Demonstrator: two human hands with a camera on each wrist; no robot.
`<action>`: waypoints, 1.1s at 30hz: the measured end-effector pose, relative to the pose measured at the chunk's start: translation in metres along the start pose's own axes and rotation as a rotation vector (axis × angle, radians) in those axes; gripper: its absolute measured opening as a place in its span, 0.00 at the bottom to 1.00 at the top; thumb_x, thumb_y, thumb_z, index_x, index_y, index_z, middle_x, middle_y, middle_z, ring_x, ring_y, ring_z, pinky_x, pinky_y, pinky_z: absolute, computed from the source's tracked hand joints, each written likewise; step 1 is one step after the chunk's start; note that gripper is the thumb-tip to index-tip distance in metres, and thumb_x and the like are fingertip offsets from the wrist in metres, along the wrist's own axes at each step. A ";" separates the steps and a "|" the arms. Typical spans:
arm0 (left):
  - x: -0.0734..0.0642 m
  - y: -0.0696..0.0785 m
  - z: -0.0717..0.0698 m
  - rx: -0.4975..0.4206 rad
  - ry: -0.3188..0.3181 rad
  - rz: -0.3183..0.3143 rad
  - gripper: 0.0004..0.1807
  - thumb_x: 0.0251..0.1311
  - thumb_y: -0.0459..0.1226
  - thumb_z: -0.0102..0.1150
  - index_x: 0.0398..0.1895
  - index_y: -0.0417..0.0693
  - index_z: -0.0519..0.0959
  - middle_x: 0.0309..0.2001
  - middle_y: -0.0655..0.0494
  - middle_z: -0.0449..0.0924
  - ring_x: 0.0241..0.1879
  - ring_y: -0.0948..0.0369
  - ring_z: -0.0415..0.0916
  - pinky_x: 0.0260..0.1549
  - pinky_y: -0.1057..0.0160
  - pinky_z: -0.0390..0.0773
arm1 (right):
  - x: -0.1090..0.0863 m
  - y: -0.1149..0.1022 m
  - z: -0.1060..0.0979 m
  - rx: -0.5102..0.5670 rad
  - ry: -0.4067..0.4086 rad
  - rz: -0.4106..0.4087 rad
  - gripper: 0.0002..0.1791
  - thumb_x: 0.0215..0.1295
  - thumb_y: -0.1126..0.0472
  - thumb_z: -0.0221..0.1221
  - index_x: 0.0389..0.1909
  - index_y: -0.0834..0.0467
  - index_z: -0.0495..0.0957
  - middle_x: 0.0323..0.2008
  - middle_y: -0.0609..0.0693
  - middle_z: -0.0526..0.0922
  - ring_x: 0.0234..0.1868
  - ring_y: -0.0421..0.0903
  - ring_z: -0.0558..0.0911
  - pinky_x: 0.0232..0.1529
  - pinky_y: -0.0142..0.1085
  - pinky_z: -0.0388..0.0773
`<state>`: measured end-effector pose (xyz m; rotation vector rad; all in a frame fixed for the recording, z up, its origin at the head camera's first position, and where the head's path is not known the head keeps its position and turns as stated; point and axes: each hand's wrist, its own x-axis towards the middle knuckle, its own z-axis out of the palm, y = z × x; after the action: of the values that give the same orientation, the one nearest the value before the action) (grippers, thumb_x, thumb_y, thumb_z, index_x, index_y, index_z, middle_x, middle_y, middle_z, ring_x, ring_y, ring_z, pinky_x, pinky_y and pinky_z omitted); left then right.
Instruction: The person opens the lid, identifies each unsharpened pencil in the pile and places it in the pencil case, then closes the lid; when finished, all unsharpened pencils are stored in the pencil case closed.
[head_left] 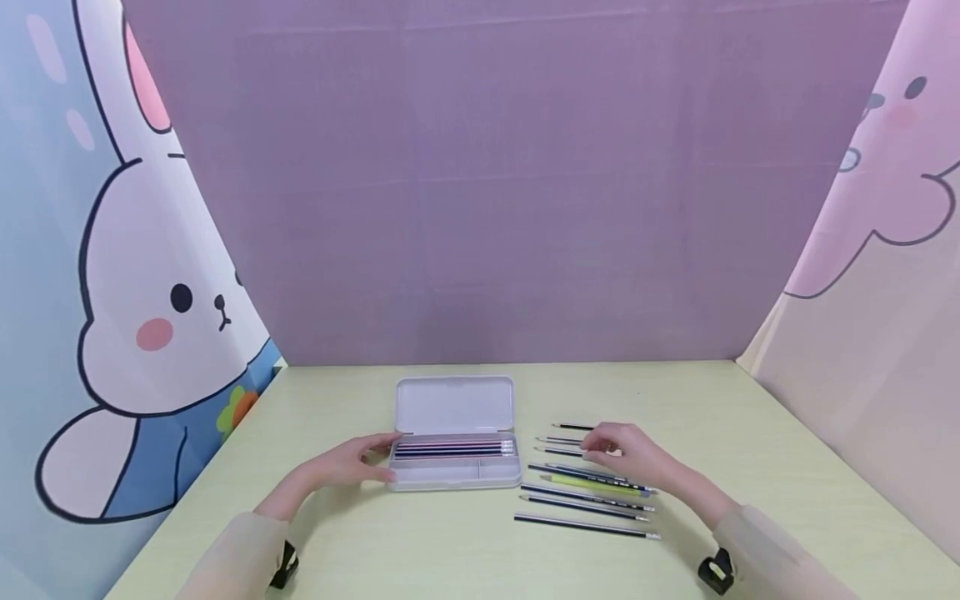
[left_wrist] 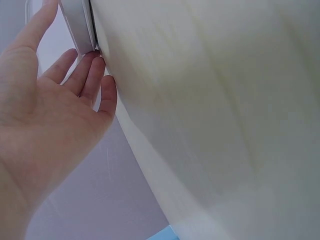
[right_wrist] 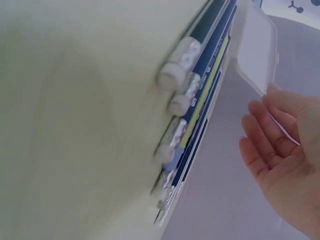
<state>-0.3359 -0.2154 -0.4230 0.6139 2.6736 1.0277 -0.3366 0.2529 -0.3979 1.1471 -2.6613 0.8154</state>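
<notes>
My left hand (head_left: pixel 348 461) holds the left end of an open white pencil case (head_left: pixel 435 476), thumb at its front corner and fingers at the back. Several striped pencils (head_left: pixel 450 450) lie side by side in the case's rear compartment. In the left wrist view, the fingers (left_wrist: pixel 92 82) reach the case's edge close over the table. Above the far end of a row of loose pencils (head_left: pixel 588 524), my right hand (head_left: pixel 626 450) hovers with loosely bent fingers, hiding the right ends of several. The right wrist view shows this hand (right_wrist: pixel 287 145) with nothing visible in its grasp.
The case's lid (head_left: pixel 454 404) stands raised behind it. A yellow-green pencil-like item (head_left: pixel 592 483) lies among the dark striped pencils. A purple backdrop (head_left: pixel 487 183) rises at the far edge of the pale table (head_left: pixel 420 550), with cartoon-printed cloths (head_left: pixel 150 250) at both sides.
</notes>
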 end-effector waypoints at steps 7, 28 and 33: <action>0.001 -0.001 0.000 -0.002 -0.003 0.004 0.41 0.55 0.49 0.64 0.69 0.42 0.60 0.66 0.38 0.62 0.62 0.43 0.63 0.59 0.40 0.65 | -0.011 0.006 -0.003 0.040 0.011 -0.022 0.04 0.62 0.64 0.60 0.35 0.60 0.80 0.29 0.45 0.81 0.29 0.30 0.74 0.30 0.27 0.77; 0.002 -0.002 0.002 -0.006 -0.006 -0.022 0.42 0.54 0.50 0.64 0.69 0.45 0.60 0.67 0.38 0.61 0.62 0.43 0.62 0.59 0.39 0.63 | -0.026 0.018 -0.001 0.026 -0.077 0.017 0.02 0.61 0.62 0.61 0.31 0.57 0.79 0.26 0.42 0.79 0.26 0.29 0.72 0.26 0.26 0.75; 0.001 0.000 0.002 -0.010 -0.002 -0.023 0.42 0.54 0.49 0.64 0.69 0.44 0.60 0.67 0.38 0.61 0.62 0.42 0.62 0.60 0.37 0.61 | -0.026 0.020 0.000 -0.012 -0.083 0.009 0.01 0.60 0.63 0.61 0.30 0.56 0.79 0.26 0.39 0.78 0.27 0.28 0.72 0.26 0.25 0.75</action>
<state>-0.3363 -0.2139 -0.4245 0.5801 2.6652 1.0334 -0.3328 0.2806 -0.4151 1.1927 -2.7353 0.7683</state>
